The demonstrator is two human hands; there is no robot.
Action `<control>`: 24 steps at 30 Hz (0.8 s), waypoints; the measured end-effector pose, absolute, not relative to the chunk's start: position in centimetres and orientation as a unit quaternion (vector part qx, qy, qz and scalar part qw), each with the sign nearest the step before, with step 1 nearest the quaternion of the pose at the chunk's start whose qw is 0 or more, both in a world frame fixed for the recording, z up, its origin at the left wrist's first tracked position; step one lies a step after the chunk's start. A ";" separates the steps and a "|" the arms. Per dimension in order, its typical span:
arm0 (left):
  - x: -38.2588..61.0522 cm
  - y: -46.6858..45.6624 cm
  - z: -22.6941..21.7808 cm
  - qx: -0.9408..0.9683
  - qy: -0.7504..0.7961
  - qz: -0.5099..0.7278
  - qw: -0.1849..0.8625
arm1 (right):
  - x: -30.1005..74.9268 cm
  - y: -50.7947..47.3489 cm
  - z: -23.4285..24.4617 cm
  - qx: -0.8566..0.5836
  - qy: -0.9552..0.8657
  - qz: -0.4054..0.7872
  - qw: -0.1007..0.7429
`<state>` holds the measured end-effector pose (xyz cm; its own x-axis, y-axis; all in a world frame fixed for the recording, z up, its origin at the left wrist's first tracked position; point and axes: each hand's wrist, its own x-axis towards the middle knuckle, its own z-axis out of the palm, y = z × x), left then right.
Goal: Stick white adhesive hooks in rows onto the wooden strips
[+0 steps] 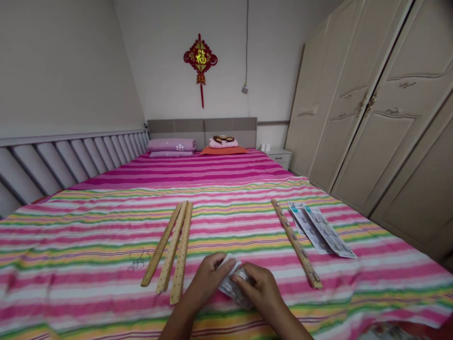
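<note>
Over the striped bed (106,302), left hand (214,271) grips a crinkled packet (227,284) one side, right hand (257,282) pinches the other, seemingly to steady it; three wooden strips (172,250) left, studded strip (296,243) and flat packages (320,229) right, apparently for easy reach.

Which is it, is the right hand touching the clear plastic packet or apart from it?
Touching. The head view shows the right hand with its thumb pressed against the plastic packet, no gap between.
</note>
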<state>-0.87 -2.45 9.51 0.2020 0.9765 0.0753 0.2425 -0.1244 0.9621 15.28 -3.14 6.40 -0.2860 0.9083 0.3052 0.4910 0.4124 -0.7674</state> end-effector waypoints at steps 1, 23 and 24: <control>-1.1 -2.7 9.6 0.635 0.466 0.397 0.472 | 15.5 -3.0 6.3 -0.464 -0.735 0.308 0.386; -1.1 -3.1 8.5 0.528 0.521 0.436 0.510 | 15.6 -4.1 5.9 -0.475 -0.668 0.338 0.462; -1.3 -3.1 8.2 0.527 0.521 0.430 0.516 | 15.7 -4.0 5.8 -0.482 -0.645 0.363 0.470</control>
<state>-1.31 -3.10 8.23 0.0885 0.9925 -0.0846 0.1048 0.0752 0.9916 15.68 -4.04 5.84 -0.0947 0.9619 0.2565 0.2805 0.2730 -0.9202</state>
